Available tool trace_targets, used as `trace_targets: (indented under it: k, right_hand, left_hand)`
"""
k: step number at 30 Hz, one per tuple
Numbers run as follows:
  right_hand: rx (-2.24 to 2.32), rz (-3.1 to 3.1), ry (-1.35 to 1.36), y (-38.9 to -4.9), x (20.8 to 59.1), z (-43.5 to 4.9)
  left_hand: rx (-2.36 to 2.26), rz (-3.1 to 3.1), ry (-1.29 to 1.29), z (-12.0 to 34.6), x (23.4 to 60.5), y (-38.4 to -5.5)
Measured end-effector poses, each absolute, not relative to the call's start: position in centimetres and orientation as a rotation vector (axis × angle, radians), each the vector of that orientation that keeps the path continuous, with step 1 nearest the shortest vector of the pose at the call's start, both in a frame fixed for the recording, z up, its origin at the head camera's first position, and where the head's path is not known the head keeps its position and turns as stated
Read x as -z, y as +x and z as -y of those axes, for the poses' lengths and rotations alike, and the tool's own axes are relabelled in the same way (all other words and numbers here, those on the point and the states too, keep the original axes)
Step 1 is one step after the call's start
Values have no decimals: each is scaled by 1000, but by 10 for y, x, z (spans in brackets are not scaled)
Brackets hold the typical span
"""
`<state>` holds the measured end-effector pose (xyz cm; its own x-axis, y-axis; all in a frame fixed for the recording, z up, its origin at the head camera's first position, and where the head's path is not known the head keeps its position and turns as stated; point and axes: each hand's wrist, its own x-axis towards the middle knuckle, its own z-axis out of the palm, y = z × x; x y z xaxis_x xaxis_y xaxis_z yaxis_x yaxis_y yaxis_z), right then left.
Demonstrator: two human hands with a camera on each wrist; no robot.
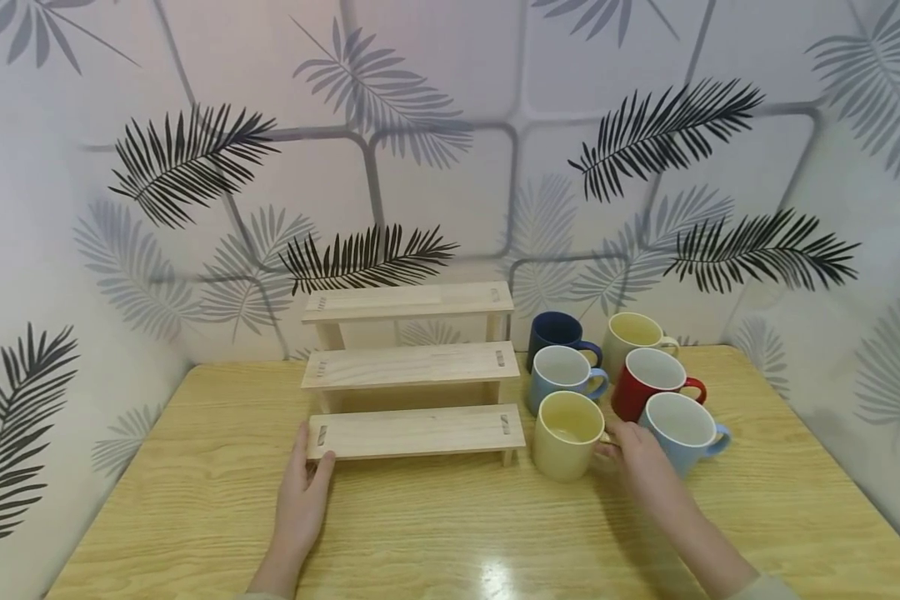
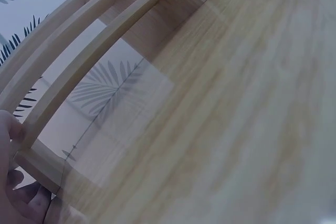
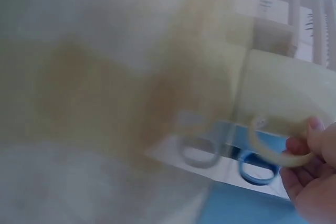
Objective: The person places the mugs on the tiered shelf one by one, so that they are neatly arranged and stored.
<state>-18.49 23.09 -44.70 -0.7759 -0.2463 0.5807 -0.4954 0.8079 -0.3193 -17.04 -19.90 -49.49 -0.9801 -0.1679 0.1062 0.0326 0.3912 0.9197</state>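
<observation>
While our L hand (image 1: 305,492) grips the three-tier wooden rack (image 1: 412,367) at the L end of its lowest board (image 1: 416,432), our R hand (image 1: 641,458) pinches the yellow mug (image 1: 564,450) by its handle (image 3: 278,157). On the L we're closed on wood: thumb at the board's front edge nr the corner, fingers round the end; L wrist view has them bent below the board, partly cut off by the frame edge. On the R we've thumb & fingers together on the handle, w/ hardly any gap; R wrist view is hazy, but the thumb sits on one side of the handle & the fingers on the other.

We have the yellow mug upright, just R of the rack's lowest board, at the front of the nearer mug column; can't tell if its base touches the wooden tabletop (image 1: 435,525). Directly behind it we see a sky-blue mug (image 1: 555,385), then a navy mug (image 1: 555,332). Next column over, front to back: a light-blue mug (image 1: 678,433) right beside our R hand, a red mug (image 1: 633,396) & a cream mug (image 1: 630,333). All mugs are upright w/ handles pointing R. Behind the lot we've leaf-print wallpaper (image 1: 450,100).
</observation>
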Motion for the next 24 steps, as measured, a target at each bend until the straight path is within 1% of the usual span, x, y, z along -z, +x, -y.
trace_targets:
  k: [5, 10, 18, 24]
  right_hand:
    - [-838, 2635, 398, -177, 445, -230]
    - [-1062, 2614, 230, -175, 447, -230]
    - [-1705, 2321, -36, -176, 465, -227]
    - [-1939, 2072, -192, -175, 474, -219]
  left_hand:
    - [1635, 2467, 133, 199, 495, -169]
    - [1644, 2468, 130, 199, 494, -169]
    - [1649, 2459, 115, 199, 493, -170]
    - [1650, 2471, 109, 199, 493, -169]
